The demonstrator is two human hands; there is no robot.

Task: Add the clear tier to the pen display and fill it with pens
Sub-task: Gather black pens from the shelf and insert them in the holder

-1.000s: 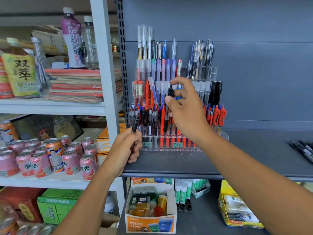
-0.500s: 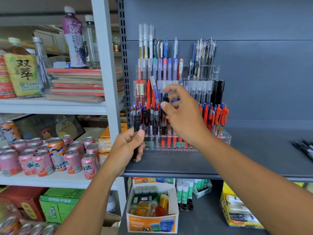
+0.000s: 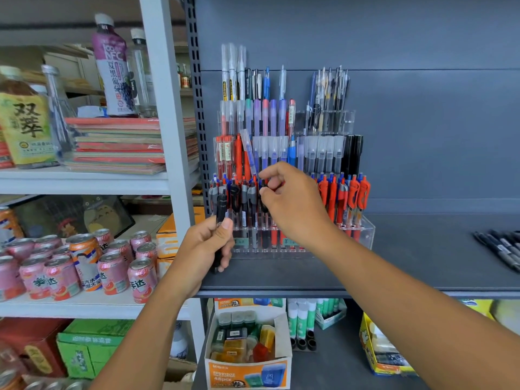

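A person stocks a tiered pen display point(image 3: 347, 122) on a grey shelf point(image 3: 422, 257), the right hand point(image 3: 292, 204) pinching a black pen point(image 3: 264, 205) near its top between thumb and forefinger, over the slots of the clear front tier point(image 3: 367, 232), which stands at the foot of the display, directly in front of the taller rows. The left hand point(image 3: 205, 246), just beside the tier's left end, is curled round a second black pen point(image 3: 221, 209) held upright (its lower end runs down behind the fingers). The main risk appears to be crowding. The front row is packed tight with grey, black and orange pens point(image 3: 354, 192), and a pen lowered off-line could catch a neighbour's clip, miss its hole and tip several over. The right wrist hangs close in front of the orange pens and could brush them when it pulls away. One blue pen point(image 3: 249, 153) in the row behind leans out of line above the fingers and looks liable to be knocked loose. The acrylic tier seems light, so a firm push might slide it toward the shelf edge. More loose dark pens point(image 3: 503, 249) lie well apart at the shelf's far right.
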